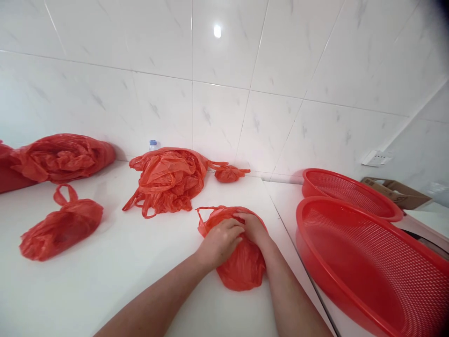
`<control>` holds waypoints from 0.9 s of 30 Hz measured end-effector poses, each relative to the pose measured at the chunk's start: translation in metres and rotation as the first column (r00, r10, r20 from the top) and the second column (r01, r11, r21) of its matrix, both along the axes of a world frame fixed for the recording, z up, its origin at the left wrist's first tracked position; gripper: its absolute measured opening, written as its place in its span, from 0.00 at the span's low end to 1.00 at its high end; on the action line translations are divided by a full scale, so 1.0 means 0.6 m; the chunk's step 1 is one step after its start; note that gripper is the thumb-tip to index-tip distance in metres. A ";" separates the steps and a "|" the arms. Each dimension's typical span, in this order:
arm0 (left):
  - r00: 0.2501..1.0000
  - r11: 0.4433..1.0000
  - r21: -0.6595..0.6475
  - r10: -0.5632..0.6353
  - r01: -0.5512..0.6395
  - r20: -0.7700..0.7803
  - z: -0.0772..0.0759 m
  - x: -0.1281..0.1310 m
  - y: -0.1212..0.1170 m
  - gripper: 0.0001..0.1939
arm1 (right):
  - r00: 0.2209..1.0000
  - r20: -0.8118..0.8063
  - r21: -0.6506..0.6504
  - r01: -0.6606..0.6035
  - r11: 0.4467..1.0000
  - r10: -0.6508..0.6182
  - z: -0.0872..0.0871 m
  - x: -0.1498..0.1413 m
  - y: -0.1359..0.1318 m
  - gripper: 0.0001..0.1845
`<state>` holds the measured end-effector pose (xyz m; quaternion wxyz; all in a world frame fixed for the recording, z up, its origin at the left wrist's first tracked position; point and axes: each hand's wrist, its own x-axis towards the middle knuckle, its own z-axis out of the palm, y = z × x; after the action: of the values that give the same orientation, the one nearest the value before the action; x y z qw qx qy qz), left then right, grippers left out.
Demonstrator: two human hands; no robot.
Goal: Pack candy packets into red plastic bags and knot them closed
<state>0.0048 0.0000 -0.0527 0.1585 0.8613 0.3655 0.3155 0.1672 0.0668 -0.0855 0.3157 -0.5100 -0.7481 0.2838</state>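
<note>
A filled red plastic bag (242,269) lies on the white counter (122,271) in front of me. Both hands rest on its upper part. My left hand (220,241) is curled over the bag's top, fingers bent and gripping the plastic. My right hand (253,228) sits just to its right, fingers closed on the same bunched plastic near the bag's mouth. The bag's loose handles (205,213) stick out to the upper left.
Another tied red bag (61,227) lies at the left. A pile of loose red bags (166,180) and a small knotted one (228,174) sit by the tiled wall, more (59,157) far left. Two red mesh baskets (368,262) stand at the right.
</note>
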 end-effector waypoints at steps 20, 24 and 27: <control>0.970 0.983 0.063 0.182 -0.174 -0.158 -0.001 -0.017 0.011 0.13 | 0.853 0.138 -0.090 0.517 0.851 -0.503 0.075 0.077 -0.079 0.26; 0.975 0.996 0.074 0.064 -0.049 -0.215 -0.008 -0.004 0.007 0.13 | 0.970 -0.004 -0.368 0.225 0.902 -0.243 0.068 0.071 -0.090 0.15; 0.949 0.997 -0.016 0.069 -0.078 -0.308 -0.024 -0.002 0.008 0.23 | 0.936 -0.294 -0.415 0.058 0.908 -0.194 0.070 0.063 -0.090 0.13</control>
<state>0.0037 0.0051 -0.0671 0.0998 0.8834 0.4218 0.1782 0.2051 0.0131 -0.0434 0.3430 -0.5570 -0.5759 0.4905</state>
